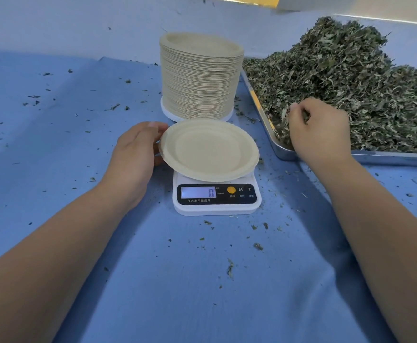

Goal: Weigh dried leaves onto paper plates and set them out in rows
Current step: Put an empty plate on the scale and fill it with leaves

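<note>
Evenly and brightly lit from overhead, soft and cool in tone. Faint, diffuse shadows on the blue cloth [202, 280] beneath both forearms and beside the scale [216, 196]. Backlit display [197, 192] glowing pale, digit legible. Slight motion blur on the right hand [320, 131]. Strong wide-angle bending toward the edges, forearms stretched. Warm yellow glare at the top edge.

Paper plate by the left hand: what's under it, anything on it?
The plate is empty. Under it is a white kitchen scale reading 0; the plate covers the weighing platform. The left hand touches its rim, and the right hand is in the leaves.
</note>
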A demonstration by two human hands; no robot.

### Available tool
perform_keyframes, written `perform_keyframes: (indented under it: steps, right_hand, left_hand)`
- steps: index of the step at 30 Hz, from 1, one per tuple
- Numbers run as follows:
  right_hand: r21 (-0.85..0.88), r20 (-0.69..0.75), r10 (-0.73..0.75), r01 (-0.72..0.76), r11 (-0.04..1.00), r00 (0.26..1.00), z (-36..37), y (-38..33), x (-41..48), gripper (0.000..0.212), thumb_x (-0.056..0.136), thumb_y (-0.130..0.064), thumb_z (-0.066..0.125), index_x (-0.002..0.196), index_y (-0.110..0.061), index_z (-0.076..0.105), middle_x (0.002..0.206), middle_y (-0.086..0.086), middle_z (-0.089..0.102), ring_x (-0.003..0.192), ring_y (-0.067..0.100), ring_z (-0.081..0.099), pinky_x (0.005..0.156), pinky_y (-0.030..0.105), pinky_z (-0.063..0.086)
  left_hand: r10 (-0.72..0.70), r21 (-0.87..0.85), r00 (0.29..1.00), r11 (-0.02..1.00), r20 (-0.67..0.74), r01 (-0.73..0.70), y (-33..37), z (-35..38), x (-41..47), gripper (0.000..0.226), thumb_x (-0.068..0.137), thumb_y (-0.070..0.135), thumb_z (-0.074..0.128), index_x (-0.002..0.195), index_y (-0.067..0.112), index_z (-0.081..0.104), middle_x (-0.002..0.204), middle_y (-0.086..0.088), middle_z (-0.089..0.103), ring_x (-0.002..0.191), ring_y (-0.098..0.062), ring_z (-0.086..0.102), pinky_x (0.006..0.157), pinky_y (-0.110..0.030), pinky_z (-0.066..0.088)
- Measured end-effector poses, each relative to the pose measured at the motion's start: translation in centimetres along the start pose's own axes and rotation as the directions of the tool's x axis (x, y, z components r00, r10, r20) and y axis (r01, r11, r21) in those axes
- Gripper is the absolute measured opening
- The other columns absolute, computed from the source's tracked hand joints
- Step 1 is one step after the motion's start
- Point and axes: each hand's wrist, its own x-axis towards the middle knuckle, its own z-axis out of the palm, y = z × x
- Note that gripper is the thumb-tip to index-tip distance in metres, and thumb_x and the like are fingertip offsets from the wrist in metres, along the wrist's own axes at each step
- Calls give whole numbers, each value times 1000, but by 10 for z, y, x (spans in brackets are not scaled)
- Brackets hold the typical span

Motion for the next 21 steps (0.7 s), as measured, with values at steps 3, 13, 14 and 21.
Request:
perform_keyframes:
  steps: [3,13,14,21]
  right_hand:
    - [-24,73,13,-11,1000,997,0,0,0,42,104,-32,46,73,-4,55,57,11,50,50,29,44,51,34,36]
    - [-65,75,12,-8,998,997,-1,1,1,43,103,-29,46,65,-10,45,52,5,44,48,23,38,47,31,24]
    - [-59,63,11,-8,998,998,-2,0,1,43,103,-29,45,64,-10,44,52,5,42,47,22,37,47,29,24]
    - [58,-57,-67,70,996,996,-15,-32,4,42,105,-34,45,75,-6,56,55,2,47,50,23,45,53,35,35]
  left_hand:
    - [10,1,1000,1000,0,-10,1,1,-2,34,103,24,41,98,23,75,113,-4,76,107,-22,71,87,-33,58]
    - [-30,-44,999,999,-23,29,0,1,0,24,105,25,45,106,26,69,118,-3,74,99,-13,71,74,-22,54]
    - [-31,-42,999,999,-24,30,0,1,0,24,105,25,45,106,26,69,117,-3,74,99,-13,71,75,-23,54]
    - [-27,-29,999,999,-20,26,0,2,-1,22,104,24,47,105,27,69,117,-4,73,104,-17,70,79,-27,54]
